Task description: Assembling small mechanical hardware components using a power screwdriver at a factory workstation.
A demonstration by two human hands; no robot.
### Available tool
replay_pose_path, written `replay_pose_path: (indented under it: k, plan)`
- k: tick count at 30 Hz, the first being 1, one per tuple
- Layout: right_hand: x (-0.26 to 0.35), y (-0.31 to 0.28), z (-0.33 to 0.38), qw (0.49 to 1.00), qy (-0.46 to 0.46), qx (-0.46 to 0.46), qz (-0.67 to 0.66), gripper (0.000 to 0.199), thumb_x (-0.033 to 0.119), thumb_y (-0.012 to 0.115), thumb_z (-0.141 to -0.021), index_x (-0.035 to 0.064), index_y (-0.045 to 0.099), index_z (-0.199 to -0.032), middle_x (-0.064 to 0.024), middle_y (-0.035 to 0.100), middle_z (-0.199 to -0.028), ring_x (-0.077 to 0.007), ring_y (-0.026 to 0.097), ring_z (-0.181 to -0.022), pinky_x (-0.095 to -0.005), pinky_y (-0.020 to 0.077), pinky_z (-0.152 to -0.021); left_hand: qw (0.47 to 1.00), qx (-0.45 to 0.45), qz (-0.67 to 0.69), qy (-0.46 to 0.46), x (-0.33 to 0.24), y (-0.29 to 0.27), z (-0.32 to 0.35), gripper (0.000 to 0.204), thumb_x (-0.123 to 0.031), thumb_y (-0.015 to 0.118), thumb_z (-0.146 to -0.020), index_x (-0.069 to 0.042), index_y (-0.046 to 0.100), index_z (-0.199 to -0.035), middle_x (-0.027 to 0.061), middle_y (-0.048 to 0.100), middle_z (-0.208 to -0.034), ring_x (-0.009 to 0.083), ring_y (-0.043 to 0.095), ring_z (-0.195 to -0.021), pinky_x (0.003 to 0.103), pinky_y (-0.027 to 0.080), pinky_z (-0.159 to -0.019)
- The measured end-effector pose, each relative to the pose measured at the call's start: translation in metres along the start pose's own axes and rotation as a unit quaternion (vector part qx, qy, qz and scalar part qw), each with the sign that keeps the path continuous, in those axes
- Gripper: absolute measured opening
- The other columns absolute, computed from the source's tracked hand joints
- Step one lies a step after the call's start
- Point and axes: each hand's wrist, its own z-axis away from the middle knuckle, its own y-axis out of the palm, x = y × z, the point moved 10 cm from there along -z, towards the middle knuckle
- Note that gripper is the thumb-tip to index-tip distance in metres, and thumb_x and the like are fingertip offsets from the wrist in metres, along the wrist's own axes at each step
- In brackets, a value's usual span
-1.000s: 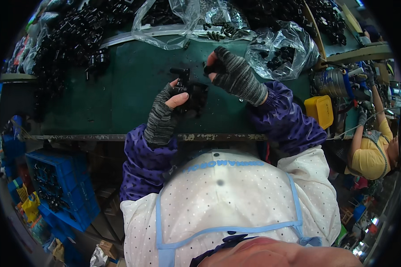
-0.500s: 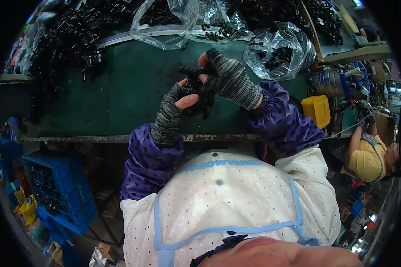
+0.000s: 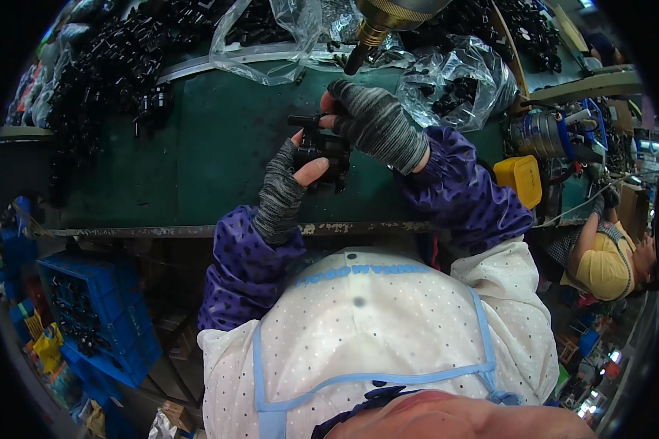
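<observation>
My left hand (image 3: 284,183), in a grey fingerless knit glove, is closed round a black ring-shaped plastic part (image 3: 328,152) above the bench, thumb lying across its near side. A short black rod (image 3: 302,121) sticks out to the left at the part's far end. There the thumb and fingertips of my right hand (image 3: 381,126), gloved alike, are pinched together on the part; the exact spot they grip is partly hidden. Beyond the right hand hangs a power screwdriver (image 3: 395,18) with a brass-coloured nose and a dark tip pointing down, touched by neither hand.
Black parts are heaped (image 3: 99,80) at the far left of the green bench (image 3: 227,161). Clear plastic bags (image 3: 461,84) lie at the back. A yellow container (image 3: 518,181) stands at right. Below left is a blue crate (image 3: 128,314); a co-worker (image 3: 604,256) is at far right.
The power screwdriver has come into view at the top. The black part has turned in my hands, showing more of its rounded body. My right hand has shifted slightly left.
</observation>
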Motion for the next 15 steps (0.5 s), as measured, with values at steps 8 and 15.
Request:
replay_pose_path:
  k: [8,15]
  plan:
    - [-0.004,0.005,0.034,0.986,-0.072,0.112,-0.101,0.048,0.023,0.068,-0.072,0.0008,0.047,-0.109,-0.0102,0.059,-0.088,-0.0152,0.058,-0.079,-0.0252,0.0461,-0.068,0.992,0.091,0.091,0.016,-0.013,0.029,-0.010,0.052,-0.020,0.051,-0.078,-0.001,0.036,-0.123,0.0118,0.051,-0.107,0.0186,0.053,-0.094,0.029,0.046,-0.077]
    - [-0.143,-0.063,0.041,0.840,0.302,-0.028,-0.451,0.025,0.019,0.061,-0.075,0.0028,0.056,-0.094,-0.0055,0.060,-0.080,-0.0141,0.059,-0.065,-0.0240,0.0483,-0.056,0.993,0.110,0.046,0.008,-0.025,0.007,0.007,0.050,-0.018,0.050,-0.080,-0.003,0.036,-0.125,0.0095,0.048,-0.113,0.0188,0.050,-0.100,0.028,0.047,-0.074]
